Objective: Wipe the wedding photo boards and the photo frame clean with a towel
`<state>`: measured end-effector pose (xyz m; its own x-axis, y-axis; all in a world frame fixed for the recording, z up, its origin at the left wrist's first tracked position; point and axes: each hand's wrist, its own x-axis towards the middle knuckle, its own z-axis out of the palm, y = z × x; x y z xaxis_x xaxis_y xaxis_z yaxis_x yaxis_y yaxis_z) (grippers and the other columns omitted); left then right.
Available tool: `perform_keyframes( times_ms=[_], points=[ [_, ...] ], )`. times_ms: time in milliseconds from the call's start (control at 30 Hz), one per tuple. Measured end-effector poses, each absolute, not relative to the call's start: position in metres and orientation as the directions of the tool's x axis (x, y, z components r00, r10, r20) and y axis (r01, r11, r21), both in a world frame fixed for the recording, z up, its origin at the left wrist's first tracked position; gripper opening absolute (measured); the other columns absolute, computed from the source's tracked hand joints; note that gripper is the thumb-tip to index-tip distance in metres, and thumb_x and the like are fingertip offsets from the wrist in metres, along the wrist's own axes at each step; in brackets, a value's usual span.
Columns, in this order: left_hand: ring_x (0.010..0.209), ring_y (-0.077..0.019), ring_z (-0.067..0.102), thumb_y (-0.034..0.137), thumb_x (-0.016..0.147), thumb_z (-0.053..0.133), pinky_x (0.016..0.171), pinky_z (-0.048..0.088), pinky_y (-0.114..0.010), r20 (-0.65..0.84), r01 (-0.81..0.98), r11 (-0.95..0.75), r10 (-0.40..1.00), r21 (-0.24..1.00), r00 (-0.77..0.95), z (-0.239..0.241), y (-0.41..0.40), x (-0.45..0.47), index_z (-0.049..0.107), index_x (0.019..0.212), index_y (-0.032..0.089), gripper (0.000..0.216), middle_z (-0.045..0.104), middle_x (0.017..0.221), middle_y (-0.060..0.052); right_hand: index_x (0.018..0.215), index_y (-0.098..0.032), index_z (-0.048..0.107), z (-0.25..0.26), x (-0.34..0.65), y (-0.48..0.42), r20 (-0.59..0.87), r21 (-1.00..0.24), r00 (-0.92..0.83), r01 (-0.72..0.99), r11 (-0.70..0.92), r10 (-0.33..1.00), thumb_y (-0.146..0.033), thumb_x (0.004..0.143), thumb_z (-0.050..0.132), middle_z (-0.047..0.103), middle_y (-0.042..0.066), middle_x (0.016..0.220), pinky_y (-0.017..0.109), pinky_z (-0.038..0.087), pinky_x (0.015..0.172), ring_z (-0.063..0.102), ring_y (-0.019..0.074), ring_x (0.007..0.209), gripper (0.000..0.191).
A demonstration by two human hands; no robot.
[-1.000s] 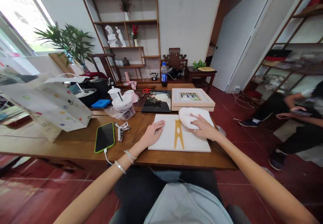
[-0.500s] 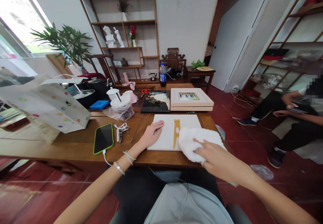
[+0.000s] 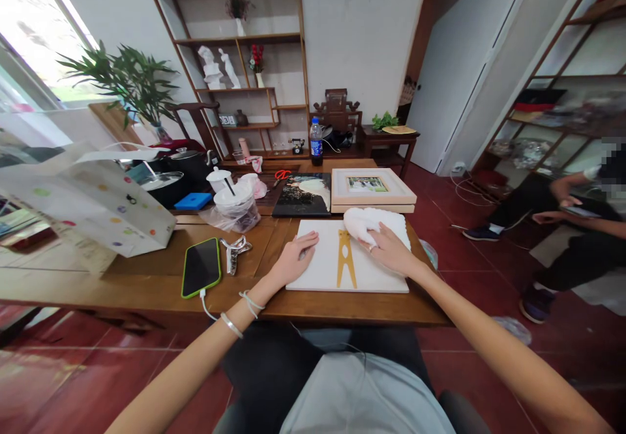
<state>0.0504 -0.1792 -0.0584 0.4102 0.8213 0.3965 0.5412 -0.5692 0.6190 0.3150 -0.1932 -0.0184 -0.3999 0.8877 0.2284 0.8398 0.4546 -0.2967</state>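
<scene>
While the left hand (image 3: 295, 259) lies, fingers outstretched, on the left of the board (image 3: 323, 261), the right hand (image 3: 391, 251) has its fingers gripping the cloth (image 3: 359, 220) over the far right corner, bunched material that looks light, soft and easiest held by its thick folds.

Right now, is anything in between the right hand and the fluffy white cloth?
Nothing I can see: the right hand is touching the white cloth, though under the palm is hidden. The yellow shape on the white board is beside the hand, not between.
</scene>
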Motion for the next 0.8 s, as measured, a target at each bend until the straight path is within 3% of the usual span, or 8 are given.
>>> perform_keyframes(
  times_ms=[167, 367, 500, 667, 733, 800],
  points=[
    [0.122, -0.0205, 0.046, 0.024, 0.084, 0.044, 0.108, 0.027, -0.045, 0.397, 0.549, -0.572, 0.820, 0.609, 0.413, -0.058, -0.179, 0.051, 0.061, 0.113, 0.016, 0.035, 0.056, 0.125, -0.010, 0.109, -0.012, 0.057, -0.005, 0.315, -0.244, 0.144, -0.200, -0.604, 0.758, 0.621, 0.784, -0.009, 0.077, 0.038, 0.054, 0.014, 0.124, 0.048, 0.014, 0.109, 0.023, 0.0241, 0.133, 0.037],
    [0.122, -0.0212, 0.047, 0.024, 0.083, 0.044, 0.108, 0.027, -0.045, 0.399, 0.546, -0.570, 0.821, 0.615, 0.408, -0.056, -0.181, 0.052, 0.061, 0.112, 0.015, 0.035, 0.057, 0.124, -0.011, 0.095, -0.013, 0.062, 0.027, 0.320, -0.312, -0.067, -0.308, -0.697, 0.695, 0.650, 0.714, -0.002, 0.068, 0.040, 0.034, 0.013, 0.141, 0.043, 0.018, 0.109, 0.014, 0.0230, 0.135, 0.037],
    [0.122, -0.0216, 0.047, 0.024, 0.083, 0.044, 0.108, 0.028, -0.046, 0.400, 0.536, -0.568, 0.822, 0.624, 0.405, -0.055, -0.182, 0.052, 0.062, 0.112, 0.016, 0.035, 0.057, 0.124, -0.009, 0.103, -0.016, 0.060, 0.026, 0.332, -0.299, -0.144, -0.388, -0.661, 0.722, 0.572, 0.737, -0.010, 0.077, 0.040, 0.041, 0.008, 0.138, 0.042, 0.026, 0.106, 0.017, 0.0256, 0.134, 0.033],
    [0.122, -0.0210, 0.046, 0.023, 0.083, 0.044, 0.108, 0.028, -0.045, 0.401, 0.535, -0.570, 0.820, 0.624, 0.407, -0.056, -0.181, 0.051, 0.062, 0.112, 0.018, 0.035, 0.056, 0.125, -0.008, 0.102, -0.015, 0.059, 0.008, 0.336, -0.237, -0.041, -0.379, -0.538, 0.788, 0.485, 0.842, -0.037, 0.086, 0.041, 0.060, 0.013, 0.113, 0.045, 0.037, 0.095, 0.042, 0.0328, 0.119, 0.033],
    [0.122, -0.0210, 0.046, 0.023, 0.083, 0.044, 0.108, 0.028, -0.045, 0.400, 0.533, -0.571, 0.820, 0.624, 0.410, -0.056, -0.181, 0.051, 0.061, 0.113, 0.018, 0.035, 0.056, 0.125, -0.008, 0.099, -0.014, 0.059, 0.003, 0.334, -0.213, 0.010, -0.353, -0.499, 0.809, 0.470, 0.866, -0.039, 0.084, 0.044, 0.062, 0.014, 0.105, 0.044, 0.041, 0.089, 0.050, 0.0330, 0.109, 0.033],
    [0.123, -0.0212, 0.045, 0.023, 0.083, 0.044, 0.108, 0.027, -0.045, 0.397, 0.531, -0.570, 0.820, 0.626, 0.412, -0.057, -0.180, 0.051, 0.061, 0.113, 0.018, 0.035, 0.056, 0.125, -0.008, 0.103, -0.014, 0.057, 0.000, 0.330, -0.196, 0.046, -0.321, -0.489, 0.818, 0.477, 0.871, -0.035, 0.082, 0.045, 0.060, 0.014, 0.111, 0.044, 0.039, 0.092, 0.050, 0.0328, 0.110, 0.032]
  ],
)
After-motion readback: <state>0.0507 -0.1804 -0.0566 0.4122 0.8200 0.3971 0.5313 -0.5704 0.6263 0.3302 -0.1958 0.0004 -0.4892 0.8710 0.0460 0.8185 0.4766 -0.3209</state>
